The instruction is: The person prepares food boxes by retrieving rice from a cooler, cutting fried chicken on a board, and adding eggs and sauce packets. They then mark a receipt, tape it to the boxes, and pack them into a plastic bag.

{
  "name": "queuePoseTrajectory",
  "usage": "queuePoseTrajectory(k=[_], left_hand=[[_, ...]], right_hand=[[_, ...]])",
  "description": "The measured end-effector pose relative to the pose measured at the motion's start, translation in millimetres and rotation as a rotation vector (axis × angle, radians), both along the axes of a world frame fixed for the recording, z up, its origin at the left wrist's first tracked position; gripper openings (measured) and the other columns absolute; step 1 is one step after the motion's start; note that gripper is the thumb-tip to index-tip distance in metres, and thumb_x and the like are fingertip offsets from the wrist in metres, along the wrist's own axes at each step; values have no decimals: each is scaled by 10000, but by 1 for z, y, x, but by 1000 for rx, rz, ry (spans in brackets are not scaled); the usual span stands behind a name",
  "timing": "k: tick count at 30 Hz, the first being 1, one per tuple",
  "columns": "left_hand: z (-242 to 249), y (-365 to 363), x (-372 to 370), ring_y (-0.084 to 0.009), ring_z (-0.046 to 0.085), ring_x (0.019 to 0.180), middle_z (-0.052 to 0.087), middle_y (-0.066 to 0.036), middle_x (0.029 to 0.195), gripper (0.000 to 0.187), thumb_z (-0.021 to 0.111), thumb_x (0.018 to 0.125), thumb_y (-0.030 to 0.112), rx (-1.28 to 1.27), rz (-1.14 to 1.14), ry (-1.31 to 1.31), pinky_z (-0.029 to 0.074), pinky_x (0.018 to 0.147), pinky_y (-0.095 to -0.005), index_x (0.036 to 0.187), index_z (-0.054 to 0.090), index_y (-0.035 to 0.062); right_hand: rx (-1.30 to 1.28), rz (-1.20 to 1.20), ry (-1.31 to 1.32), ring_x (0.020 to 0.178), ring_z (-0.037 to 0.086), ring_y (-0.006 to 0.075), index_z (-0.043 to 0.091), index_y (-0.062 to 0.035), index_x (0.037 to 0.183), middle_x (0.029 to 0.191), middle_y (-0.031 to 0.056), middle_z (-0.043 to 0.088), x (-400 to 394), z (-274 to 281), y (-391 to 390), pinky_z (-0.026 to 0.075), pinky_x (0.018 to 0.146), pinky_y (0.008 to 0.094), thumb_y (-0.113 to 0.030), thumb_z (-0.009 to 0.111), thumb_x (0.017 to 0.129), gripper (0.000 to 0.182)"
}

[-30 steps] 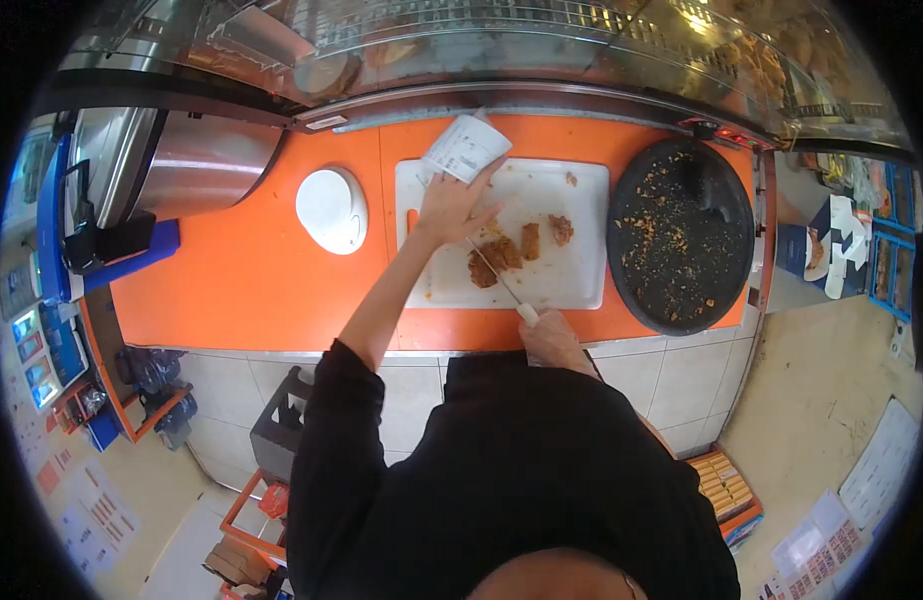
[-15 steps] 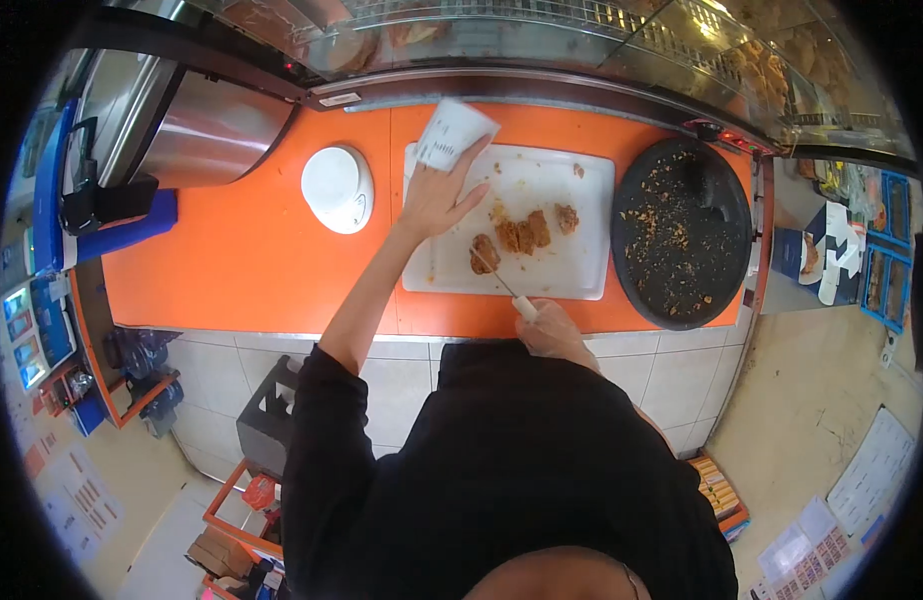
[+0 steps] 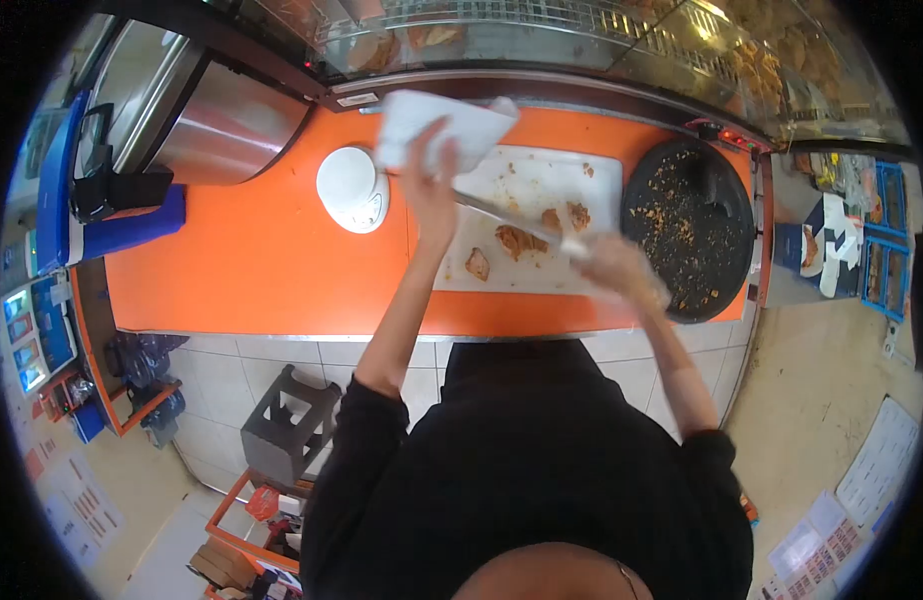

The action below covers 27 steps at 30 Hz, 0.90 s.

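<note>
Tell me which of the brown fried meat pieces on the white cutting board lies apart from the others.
The single brown piece at the board's lower left, below the left hand. The other pieces cluster further right, near the knife blade.

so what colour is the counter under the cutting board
Orange counter, with a white cutting board on it; clearest in the head view.

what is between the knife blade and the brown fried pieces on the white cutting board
Nothing visible. The right hand holds the long knife just above the brown fried pieces on the white cutting board. The left hand holds a white paper bag off at the board's far left corner.
</note>
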State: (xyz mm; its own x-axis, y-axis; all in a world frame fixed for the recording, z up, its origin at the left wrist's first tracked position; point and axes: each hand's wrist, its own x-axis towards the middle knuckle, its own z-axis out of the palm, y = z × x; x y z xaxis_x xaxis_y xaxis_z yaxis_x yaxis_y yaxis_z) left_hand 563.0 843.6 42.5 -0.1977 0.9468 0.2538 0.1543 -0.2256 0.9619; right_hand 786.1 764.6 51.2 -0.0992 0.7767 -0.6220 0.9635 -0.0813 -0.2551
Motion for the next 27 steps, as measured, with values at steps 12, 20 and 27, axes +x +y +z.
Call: queuePoseTrajectory(k=[12,20,27], left_hand=[[-46,-131,-106,-168,523,949,539,-97,1083,252,526,872,118,-305,451,-61,446,806,-292,1094,536,-1],[-50,-163,-97,-205,507,999,516,-117,1107,285,524,862,124,-425,573,-290,444,824,-342,1121,514,7],[-48,-157,-77,-230,490,1010,500,-113,1126,322,500,863,150,-361,545,-157,424,848,-370,1152,496,9]], right_hand=[[616,345,64,992,505,280,550,-76,1052,993,100,564,-7,-95,81,340,904,419,-123,544,718,338],[551,-106,99,1172,247,475,483,-194,1231,1292,221,308,-93,-55,-21,224,915,616,-526,625,636,696],[867,214,182,1021,378,375,627,-172,921,1108,128,472,-95,-105,-25,324,791,581,-378,572,647,347]])
